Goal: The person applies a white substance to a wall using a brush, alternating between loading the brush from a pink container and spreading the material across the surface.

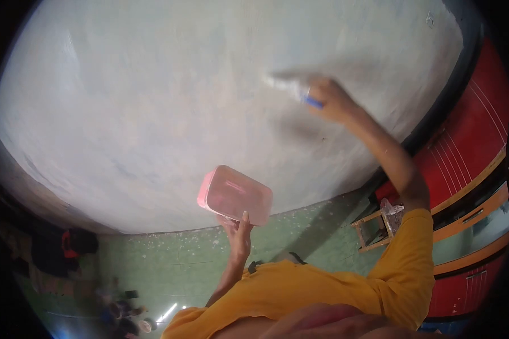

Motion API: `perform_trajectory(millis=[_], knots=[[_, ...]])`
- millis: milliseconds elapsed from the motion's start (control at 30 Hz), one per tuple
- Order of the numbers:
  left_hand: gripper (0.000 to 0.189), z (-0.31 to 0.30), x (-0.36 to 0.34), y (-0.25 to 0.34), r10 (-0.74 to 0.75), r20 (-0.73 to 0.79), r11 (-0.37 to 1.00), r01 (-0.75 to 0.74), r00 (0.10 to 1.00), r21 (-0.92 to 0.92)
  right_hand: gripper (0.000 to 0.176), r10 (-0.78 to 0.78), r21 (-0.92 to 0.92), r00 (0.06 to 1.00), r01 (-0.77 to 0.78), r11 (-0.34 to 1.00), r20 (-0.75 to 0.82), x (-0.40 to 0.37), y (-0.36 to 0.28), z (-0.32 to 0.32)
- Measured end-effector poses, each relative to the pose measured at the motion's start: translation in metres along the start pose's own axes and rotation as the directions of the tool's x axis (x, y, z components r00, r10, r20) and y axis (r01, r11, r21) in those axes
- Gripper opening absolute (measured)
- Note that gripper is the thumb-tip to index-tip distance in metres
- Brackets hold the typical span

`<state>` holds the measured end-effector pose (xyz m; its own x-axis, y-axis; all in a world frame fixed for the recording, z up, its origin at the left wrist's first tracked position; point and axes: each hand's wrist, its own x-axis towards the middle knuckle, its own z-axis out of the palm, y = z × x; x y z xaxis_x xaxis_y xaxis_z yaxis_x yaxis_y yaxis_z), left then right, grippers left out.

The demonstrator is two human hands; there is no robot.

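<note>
My left hand is wrapped round the lower edge of a pink rectangular plastic container, thumb over its near rim. The container is held out in front of the wall, above the floor. Higher up and to the right, my right hand is closed on a blue-handled tool with a whitish front part. Motion smears the tool, so I cannot tell its exact kind. Its white end points left and overlaps the pale, patchy wall, where the arm's shadow falls.
White specks dot the green tiled floor along the wall's foot. At right stand a small wooden stool with a crumpled item on it and red furniture with wooden trim. Dark objects and clutter lie at lower left.
</note>
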<state>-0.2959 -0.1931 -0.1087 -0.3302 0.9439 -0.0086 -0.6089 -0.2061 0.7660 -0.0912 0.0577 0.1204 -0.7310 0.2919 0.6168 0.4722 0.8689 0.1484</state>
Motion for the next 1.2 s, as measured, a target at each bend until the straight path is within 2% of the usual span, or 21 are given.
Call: perform_trajectory(millis=[67,100,133,167,267,300,367,400,433,467,533,633,667,700,767,800,867,967,1067,1133,1200], knots=[[0.085,0.003,-0.003,0.0,-0.001,-0.003,1.0,0.001,1.0,-0.004,0.014,0.109,-0.062,0.99,-0.114,0.991,-0.089,0.035,0.024,-0.047],[0.085,0.002,-0.003,0.001,0.004,0.0,1.0,-0.004,1.0,-0.006,0.016,0.063,-0.022,0.968,-0.071,0.997,-0.243,0.055,0.032,-0.067],[0.085,0.003,-0.004,0.001,0.002,0.0,1.0,-0.002,1.0,-0.003,0.018,-0.148,-0.129,0.913,0.106,0.986,-0.38,0.074,0.044,-0.086],[0.085,0.003,-0.004,0.0,0.001,0.001,1.0,-0.001,1.0,-0.002,0.022,0.128,-0.213,0.962,-0.181,0.96,-0.242,0.084,0.038,-0.112],[0.085,0.009,-0.007,-0.002,-0.009,-0.007,1.0,0.009,1.0,-0.001,0.01,0.029,-0.193,0.872,-0.14,0.971,-0.489,0.11,0.01,-0.13],[0.085,0.01,-0.007,-0.001,-0.005,-0.007,1.0,0.005,1.0,0.0,0.024,-0.13,-0.281,0.868,-0.011,0.96,-0.48,0.091,0.056,-0.108],[0.084,0.008,-0.007,0.0,-0.001,0.002,1.0,0.001,1.0,0.022,0.019,-0.18,-0.384,0.923,0.039,0.923,-0.339,0.067,0.025,-0.072],[0.083,0.008,-0.008,-0.001,0.002,0.006,1.0,-0.002,1.0,0.032,0.02,-0.079,-0.485,0.983,-0.012,0.875,-0.166,0.048,0.023,-0.035],[0.083,0.008,-0.005,-0.001,-0.002,-0.005,0.999,0.002,1.0,0.034,0.028,-0.172,-0.373,0.976,0.112,0.921,-0.131,0.026,0.019,-0.002],[0.082,0.008,-0.004,-0.001,-0.001,-0.013,0.999,0.001,1.0,0.037,0.03,-0.085,-0.301,0.995,0.064,0.951,-0.059,0.009,-0.001,0.014],[0.083,0.01,0.0,-0.002,-0.002,-0.023,1.0,0.003,1.0,0.028,0.036,-0.126,-0.067,0.986,0.133,0.989,0.107,-0.012,-0.013,0.037],[0.085,0.009,0.008,0.001,0.002,-0.02,1.0,-0.001,1.0,0.031,0.032,-0.013,0.175,0.986,-0.016,0.984,0.164,0.002,-0.011,0.011],[0.085,0.011,0.012,-0.001,0.003,-0.022,0.999,-0.002,1.0,0.04,0.025,0.104,0.135,0.985,-0.123,0.983,0.14,0.019,0.003,-0.008],[0.085,0.009,0.014,-0.001,0.004,-0.024,0.999,-0.003,1.0,0.049,0.015,0.008,0.006,0.998,-0.008,1.0,0.069,0.034,0.038,-0.021],[0.085,0.009,0.017,-0.001,0.017,-0.02,1.0,-0.017,1.0,0.02,0.015,0.139,0.081,0.971,-0.125,0.989,-0.194,0.08,0.066,-0.071],[0.085,0.009,0.017,0.0,0.027,-0.015,1.0,-0.027,1.0,0.006,0.019,0.069,-0.114,0.965,-0.1,0.988,-0.252,0.1,0.08,-0.102],[0.083,0.012,0.02,0.001,0.029,-0.015,0.999,-0.029,0.999,0.035,0.016,0.307,-0.191,0.924,-0.352,0.916,-0.23,0.147,0.064,-0.159],[0.084,0.017,0.024,-0.002,0.027,-0.008,0.998,-0.026,1.0,0.051,0.017,-0.13,-0.324,0.858,-0.045,0.945,-0.497,0.157,0.083,-0.167],[0.084,0.012,0.013,-0.002,0.028,-0.016,0.999,-0.027,0.999,0.044,0.016,-0.06,-0.469,0.94,-0.111,0.876,-0.336,0.11,0.084,-0.119],[0.084,0.011,0.013,-0.002,0.031,-0.022,0.998,-0.03,0.999,0.05,0.021,-0.217,-0.575,0.96,0.079,0.814,-0.175,0.065,0.084,-0.054],[0.083,0.009,0.014,-0.003,0.034,-0.029,0.998,-0.032,0.999,0.056,0.034,-0.091,-0.363,0.994,0.065,0.93,-0.057,0.022,0.052,-0.017]])
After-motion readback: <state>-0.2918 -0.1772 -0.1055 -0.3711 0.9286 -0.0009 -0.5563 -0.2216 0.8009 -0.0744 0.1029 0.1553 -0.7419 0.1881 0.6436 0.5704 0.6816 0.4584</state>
